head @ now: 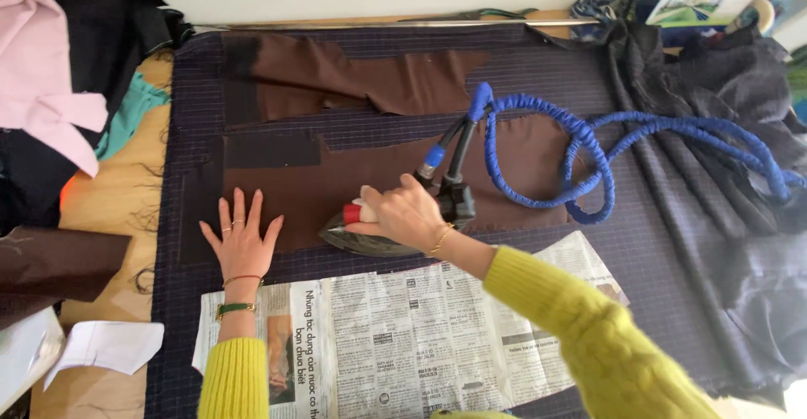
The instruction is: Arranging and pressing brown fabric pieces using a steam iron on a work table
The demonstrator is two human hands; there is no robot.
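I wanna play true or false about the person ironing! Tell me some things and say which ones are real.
1. The right hand grips the iron. True.
2. The left hand holds scissors. False: it lies flat on the brown fabric.
3. The iron's hose is red. False: it is blue.
4. Newspaper lies near the person's arms. True.
5. The sleeves are yellow. True.
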